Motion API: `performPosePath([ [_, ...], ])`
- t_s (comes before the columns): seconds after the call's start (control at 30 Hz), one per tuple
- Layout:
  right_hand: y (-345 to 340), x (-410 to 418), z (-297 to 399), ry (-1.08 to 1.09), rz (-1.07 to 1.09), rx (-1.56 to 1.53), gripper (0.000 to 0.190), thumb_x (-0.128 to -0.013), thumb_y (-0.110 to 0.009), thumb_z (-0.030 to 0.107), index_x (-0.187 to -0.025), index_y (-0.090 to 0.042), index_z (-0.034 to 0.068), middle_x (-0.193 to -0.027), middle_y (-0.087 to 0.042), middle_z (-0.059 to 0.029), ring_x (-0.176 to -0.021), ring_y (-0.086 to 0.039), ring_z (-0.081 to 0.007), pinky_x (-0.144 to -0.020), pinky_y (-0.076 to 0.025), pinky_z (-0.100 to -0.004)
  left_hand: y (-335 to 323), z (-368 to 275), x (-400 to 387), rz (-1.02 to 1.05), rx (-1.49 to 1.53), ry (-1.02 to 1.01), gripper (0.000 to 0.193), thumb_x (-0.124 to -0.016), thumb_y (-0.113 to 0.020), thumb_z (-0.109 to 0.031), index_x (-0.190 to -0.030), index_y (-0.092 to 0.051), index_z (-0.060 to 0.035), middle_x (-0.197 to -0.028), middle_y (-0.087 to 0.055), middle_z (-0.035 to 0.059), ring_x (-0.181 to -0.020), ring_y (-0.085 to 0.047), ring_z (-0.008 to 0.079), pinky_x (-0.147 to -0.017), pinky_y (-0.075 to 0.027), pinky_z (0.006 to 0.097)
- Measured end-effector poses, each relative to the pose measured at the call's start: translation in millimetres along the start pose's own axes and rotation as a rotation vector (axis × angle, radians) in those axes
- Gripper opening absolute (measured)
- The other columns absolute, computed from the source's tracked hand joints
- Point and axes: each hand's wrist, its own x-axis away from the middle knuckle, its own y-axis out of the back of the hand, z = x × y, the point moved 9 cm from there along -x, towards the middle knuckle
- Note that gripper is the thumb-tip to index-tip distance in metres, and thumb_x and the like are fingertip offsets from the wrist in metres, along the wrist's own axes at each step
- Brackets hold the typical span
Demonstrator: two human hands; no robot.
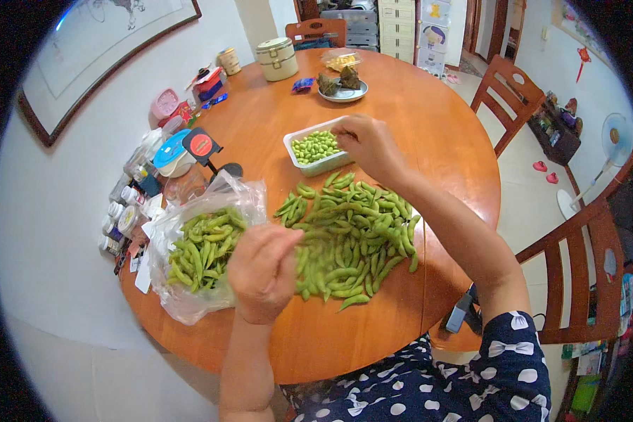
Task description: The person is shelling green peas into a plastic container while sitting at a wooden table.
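My right hand (368,147) hangs over the right end of a white plastic tub (324,166) that holds shelled green soybeans (314,147). Its fingers are curled down, and whether anything is between them is hidden. A wide heap of edamame pods (356,232) lies on the bare tabletop just in front of the tub. Blurred by motion, my left hand (264,271) is raised between that heap and a clear plastic bag (190,311). More edamame pods (207,250) fill the open bag. I cannot make out what the left fingertips hold.
Along the wall stand a phone stand (205,147), a blue-lidded bowl (173,152) and several small bottles (117,212). Farther back on the round wooden table (416,116) are a metal plate (343,97) with leaf-wrapped dumplings and a cream lunch box (277,59). Wooden chairs (575,279) flank the right side.
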Motion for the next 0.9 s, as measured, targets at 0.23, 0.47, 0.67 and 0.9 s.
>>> performPosePath([
  [0.23,-31,-40,-51,-0.01,0.058,0.219,0.015,-0.077,-0.059,0.003,-0.087,-0.07,0.001,-0.082,-0.065,-0.023,-0.08,-0.065,-0.038,-0.071,-0.05,-0.045,-30,6,10,0.163,0.16,0.063,0.02,-0.073,-0.062,0.009,-0.089,-0.067,-0.0016,-0.085,-0.066,0.0123,-0.077,-0.064,0.0254,-0.071,-0.051,0.0328],
  [0.47,-20,-22,-56,-0.087,-0.068,0.188,0.013,-0.076,-0.063,0.005,-0.086,-0.07,0.001,-0.083,-0.067,-0.0185,-0.078,-0.065,-0.0323,-0.072,-0.052,-0.0387,-29,26,18,0.12,0.111,0.206,0.019,-0.076,-0.06,0.008,-0.09,-0.068,-0.0017,-0.084,-0.066,0.0124,-0.078,-0.065,0.0257,-0.07,-0.051,0.0328],
  [0.67,-9,-18,-66,-0.099,-0.148,0.187,0.012,-0.074,-0.061,0.005,-0.081,-0.071,0.004,-0.081,-0.066,-0.021,-0.081,-0.065,-0.0359,-0.073,-0.051,-0.044,-37,29,19,0.127,0.094,0.259,0.016,-0.078,-0.06,0.007,-0.09,-0.068,-0.0017,-0.085,-0.067,0.0117,-0.078,-0.065,0.0242,-0.071,-0.051,0.0315],
  [0.9,-24,-6,-32,-0.07,-0.021,0.103,0.011,-0.075,-0.062,0.009,-0.079,-0.07,0.004,-0.082,-0.066,-0.0191,-0.078,-0.065,-0.0357,-0.072,-0.052,-0.044,-27,41,22,0.064,0.053,0.338,0.017,-0.08,-0.059,0.007,-0.092,-0.067,-0.0007,-0.084,-0.066,0.0121,-0.077,-0.064,0.0229,-0.07,-0.051,0.0303],
])
